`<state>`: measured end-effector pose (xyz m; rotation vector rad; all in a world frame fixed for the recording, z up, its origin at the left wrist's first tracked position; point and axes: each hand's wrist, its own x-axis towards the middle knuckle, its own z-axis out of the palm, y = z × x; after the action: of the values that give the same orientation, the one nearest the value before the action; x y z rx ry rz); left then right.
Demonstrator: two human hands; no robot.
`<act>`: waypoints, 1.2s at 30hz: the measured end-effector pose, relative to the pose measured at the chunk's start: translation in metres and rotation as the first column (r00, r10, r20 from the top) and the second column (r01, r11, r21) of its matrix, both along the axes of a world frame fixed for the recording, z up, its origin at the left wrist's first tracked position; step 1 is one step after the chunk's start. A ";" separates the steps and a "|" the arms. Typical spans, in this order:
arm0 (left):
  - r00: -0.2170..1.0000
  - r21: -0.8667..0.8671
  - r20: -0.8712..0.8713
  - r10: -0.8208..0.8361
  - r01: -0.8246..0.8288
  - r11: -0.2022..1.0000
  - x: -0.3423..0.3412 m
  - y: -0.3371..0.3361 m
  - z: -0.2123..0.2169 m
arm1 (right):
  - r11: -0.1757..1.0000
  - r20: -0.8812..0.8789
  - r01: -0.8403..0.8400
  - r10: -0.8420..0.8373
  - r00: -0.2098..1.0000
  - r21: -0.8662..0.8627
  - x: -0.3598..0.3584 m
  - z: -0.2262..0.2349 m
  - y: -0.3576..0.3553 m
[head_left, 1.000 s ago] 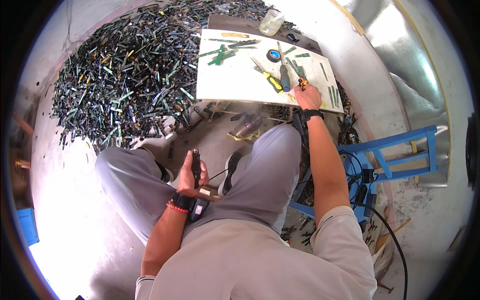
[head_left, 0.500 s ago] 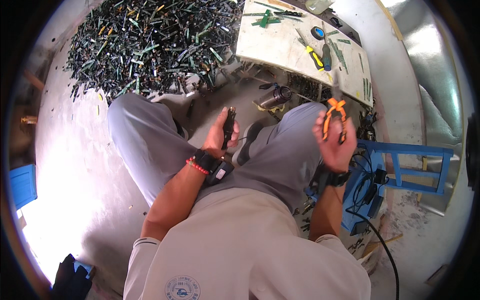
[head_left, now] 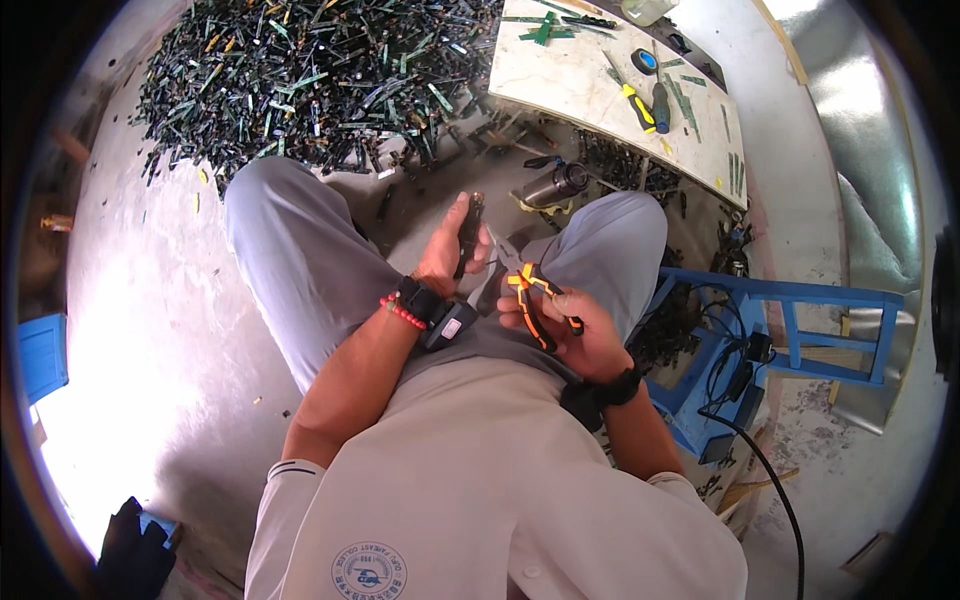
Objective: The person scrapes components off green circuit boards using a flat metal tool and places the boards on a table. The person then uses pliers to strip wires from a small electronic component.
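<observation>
Above my lap, my left hand (head_left: 446, 247) holds a slim dark strip-like piece (head_left: 469, 232) upright along its fingers; its exact kind does not show. My right hand (head_left: 588, 338) grips a pair of pliers (head_left: 526, 280) with orange, yellow and black handles, which stand spread. Their jaws point up and left, close to the fingers of my left hand. Whether the jaws touch the dark piece I cannot tell.
A big heap of dark and green strips (head_left: 300, 95) covers the floor ahead. At the far right, a pale board (head_left: 570, 75) carries screwdrivers (head_left: 637, 108), blue tape (head_left: 644, 62) and green strips. A brown cup (head_left: 555, 186) lies between my feet. A blue stool (head_left: 790, 290) with cables stands right.
My right hand has swung in from the right with the pliers, bringing them beside my left hand. The left hand has shifted slightly up and right, still holding the dark piece.
</observation>
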<state>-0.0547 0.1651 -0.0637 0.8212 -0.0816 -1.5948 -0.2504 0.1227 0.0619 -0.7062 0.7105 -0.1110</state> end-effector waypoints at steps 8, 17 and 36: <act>0.989 0.121 0.124 0.078 -0.093 0.988 -0.003 0.001 0.008 | 0.986 -0.072 -0.146 0.151 0.986 0.077 0.005 0.002 -0.007; 0.982 0.155 0.181 0.046 -0.075 0.985 -0.006 0.000 0.015 | 0.987 -0.129 -0.158 0.155 0.979 -0.008 0.009 0.006 -0.011; 0.964 0.100 0.260 -0.049 0.024 0.995 -0.005 0.002 0.013 | 0.984 -0.084 -0.176 0.175 0.981 -0.005 0.004 0.004 -0.029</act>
<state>-0.0599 0.1675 -0.0505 1.1092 -0.2121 -1.5261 -0.2466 0.0940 0.0657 -0.7856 0.7241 0.0761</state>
